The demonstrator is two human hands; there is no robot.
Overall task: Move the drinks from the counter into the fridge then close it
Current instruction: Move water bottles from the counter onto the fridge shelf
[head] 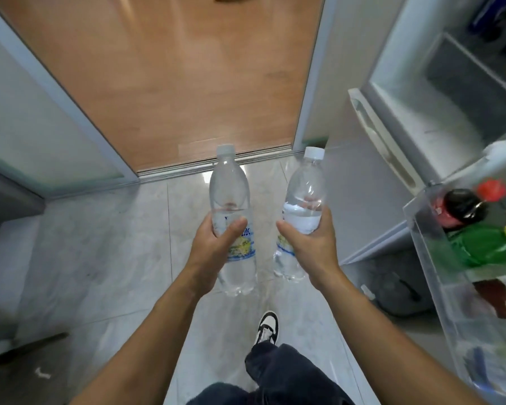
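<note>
My left hand (214, 247) grips a clear plastic bottle (230, 185) with a white cap and a yellow-and-blue label, held upright. My right hand (310, 244) grips a second clear bottle (304, 185), also white-capped, tilted slightly to the right. Both bottles hang over the tiled floor in front of me. The fridge (415, 92) stands open at the right, its white interior in view. Its open door (438, 276) is at the lower right, with a shelf holding a dark cola bottle (459, 206) with a red cap and a green bottle (485, 247) with a yellow cap.
A sliding glass door frame (59, 92) runs along the left, and a wooden floor (170, 68) lies beyond the threshold ahead. My shoe (266, 328) and dark trouser leg are below the hands. A dark object (403, 290) sits on the floor under the fridge door.
</note>
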